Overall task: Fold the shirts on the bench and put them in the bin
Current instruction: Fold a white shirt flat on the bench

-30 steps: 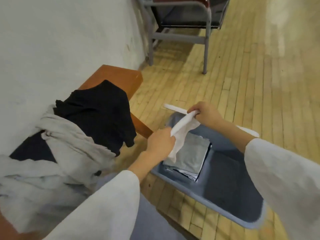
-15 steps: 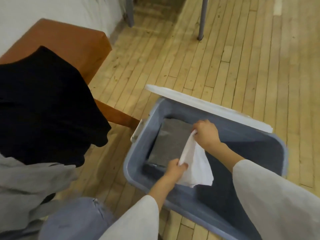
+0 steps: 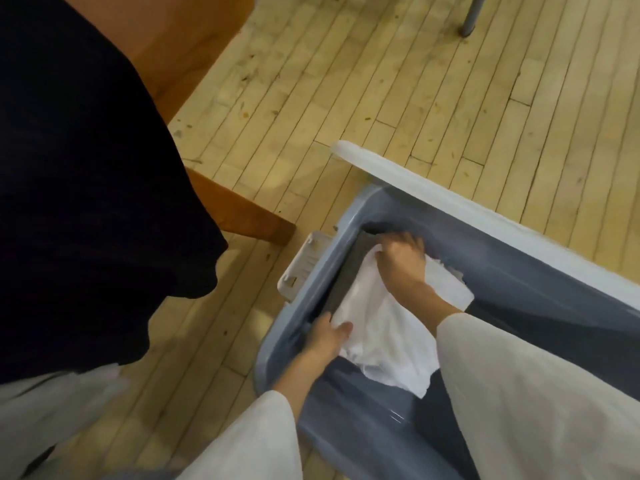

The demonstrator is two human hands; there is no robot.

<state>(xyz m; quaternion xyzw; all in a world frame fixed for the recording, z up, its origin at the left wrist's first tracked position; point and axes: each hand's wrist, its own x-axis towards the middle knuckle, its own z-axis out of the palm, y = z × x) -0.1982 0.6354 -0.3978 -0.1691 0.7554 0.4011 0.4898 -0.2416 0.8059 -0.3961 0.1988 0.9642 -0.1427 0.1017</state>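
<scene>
A folded white shirt (image 3: 381, 327) lies in the blue-grey bin (image 3: 502, 237), on top of a folded grey shirt (image 3: 349, 268). My left hand (image 3: 329, 337) pinches the white shirt's near left edge, thumb on top. My right hand (image 3: 403, 261) rests on its far end with fingers spread, pressing down. A black shirt (image 3: 86, 168) hangs over the brown wooden bench (image 3: 194, 39) at the left. Below it lies a light grey garment (image 3: 45, 410).
The bin's white lid (image 3: 415, 178) leans along its far side, and a white latch (image 3: 304, 265) sticks out at the bin's left end. A bench leg (image 3: 249, 220) stands close to the bin. A metal chair leg (image 3: 471, 15) stands at the top right on the wooden floor.
Both hands have lowered the white shirt from above the bin down onto the grey shirt inside. My right hand has gone from pinching it to pressing on it. The view has tilted downward.
</scene>
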